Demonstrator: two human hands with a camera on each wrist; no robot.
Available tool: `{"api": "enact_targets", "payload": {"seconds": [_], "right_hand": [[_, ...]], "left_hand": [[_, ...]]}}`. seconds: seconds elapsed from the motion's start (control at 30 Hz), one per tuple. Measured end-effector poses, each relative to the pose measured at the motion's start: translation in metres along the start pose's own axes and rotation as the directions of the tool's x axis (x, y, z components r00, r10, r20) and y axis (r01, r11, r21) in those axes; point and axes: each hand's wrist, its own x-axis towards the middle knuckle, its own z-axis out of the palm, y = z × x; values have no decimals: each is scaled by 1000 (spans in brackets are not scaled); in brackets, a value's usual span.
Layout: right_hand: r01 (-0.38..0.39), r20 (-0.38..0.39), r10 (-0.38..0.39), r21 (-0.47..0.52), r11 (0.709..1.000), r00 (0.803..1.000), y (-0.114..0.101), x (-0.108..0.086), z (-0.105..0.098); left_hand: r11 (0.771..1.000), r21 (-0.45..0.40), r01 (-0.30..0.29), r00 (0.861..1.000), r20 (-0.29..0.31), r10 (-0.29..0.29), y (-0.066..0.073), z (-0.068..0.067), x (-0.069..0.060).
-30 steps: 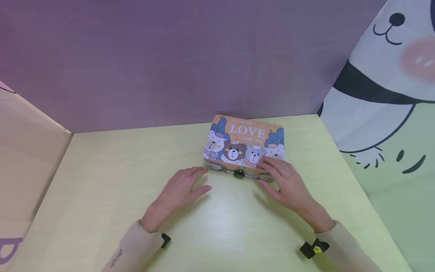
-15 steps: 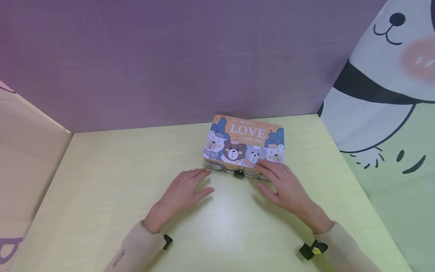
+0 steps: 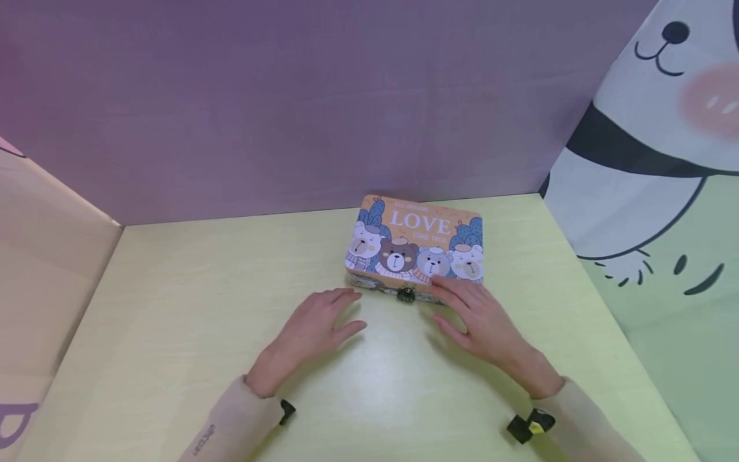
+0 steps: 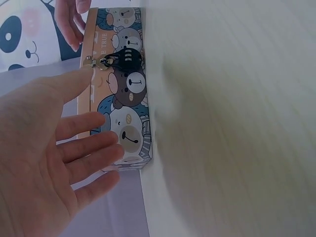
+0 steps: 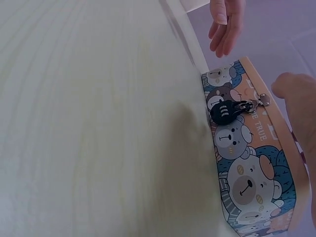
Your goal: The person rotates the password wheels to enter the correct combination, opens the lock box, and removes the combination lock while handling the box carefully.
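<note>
While a purple wall (image 3: 317,115) rises behind a pale table (image 3: 190,289) and a panda print (image 3: 632,199) covers the right side in the head view, an orange box (image 3: 412,250) marked "LOVE" lies toward the table's far edge, slightly askew. Beige sleeves (image 3: 589,420) and black gadgets (image 3: 521,428) at the cuffs flank the foreground. A person's left hand (image 3: 308,327) is just short of the box's near left corner; the right hand (image 3: 485,324) overlaps the near right one, hiding part of it. Both hands are empty and well apart, fingers relaxed, thumbs away from them.

In the left wrist view, a black padlock (image 4: 127,60) hangs from the latch (image 4: 89,62) on the box's front. The left hand's slightly spread fingers block part of the near end; the right hand appears by the far end.

In the right wrist view, the left hand shows past the box's opposite end. The right hand, cut off by the frame, is beside the box; whether its fingertips touch it cannot be told.
</note>
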Motion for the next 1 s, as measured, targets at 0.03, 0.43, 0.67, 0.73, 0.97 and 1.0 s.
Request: {"api": "enact_targets", "payload": {"seconds": [0.03,0.43,0.67,0.73,0.97,1.0], "right_hand": [[3,1,-3,-2,1000,1000,0,0,0],[51,-12,-51,-4,999,999,-3,-2,4],[74,-15,-74,8,997,997,-4,-1,5],[78,-11,-77,15,997,997,-5,-1,5],[124,-20,-123,32,992,992,-6,-2,7],[131,-21,-130,35,991,991,-7,-2,8]], "left_hand": [[1000,-2,-1,1000,1,1,0,0,0],[1000,-5,-17,1000,13,18,4,2,2],[1000,-20,-8,1000,30,8,6,3,2],[1000,-22,-4,999,34,5,7,3,2],[1000,-30,-1,999,52,3,10,5,3],[1000,-29,-4,999,52,5,11,5,3]]}}
